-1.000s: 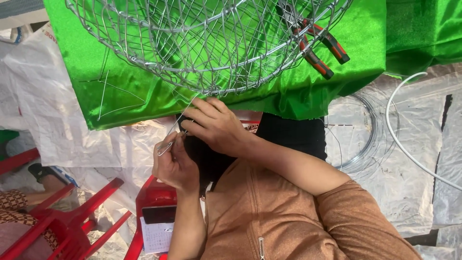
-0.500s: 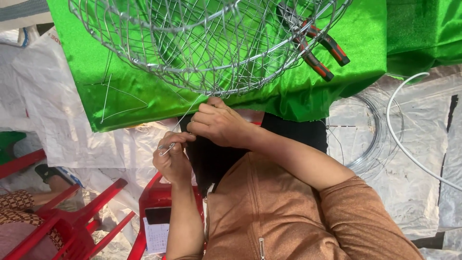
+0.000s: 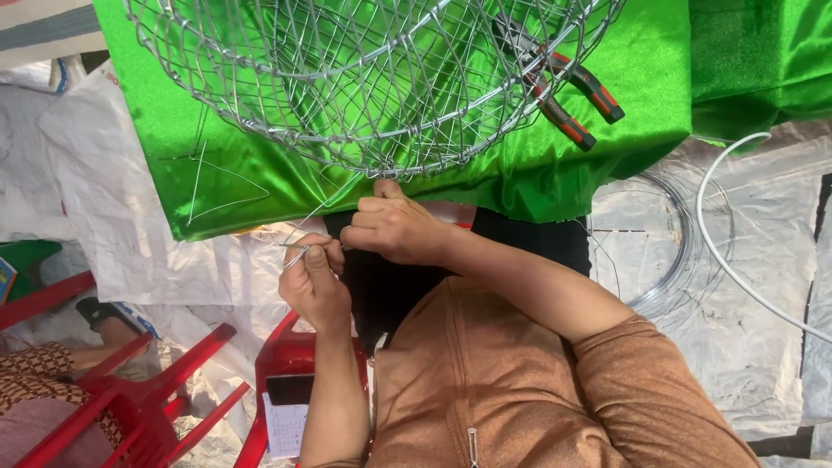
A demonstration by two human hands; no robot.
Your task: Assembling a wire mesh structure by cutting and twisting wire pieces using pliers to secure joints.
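The work surface is a shiny green cloth (image 3: 607,104) draped over a table, with crumpled white plastic sheeting (image 3: 130,243) on the floor below. A round wire basket frame (image 3: 364,78) sits on the cloth at the far centre; red-handled pliers (image 3: 563,91) lie to its right. The left hand (image 3: 314,282) pinches a thin wire strand (image 3: 299,251) just below the cloth edge. The right hand (image 3: 394,227), fingers curled together, grips the same strand. Red plastic chairs (image 3: 130,399) stand near left; a wire coil (image 3: 676,251) lies right.

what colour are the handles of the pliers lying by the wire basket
Black with red-orange trim, on the pliers lying on the green cloth; seen in the head view.
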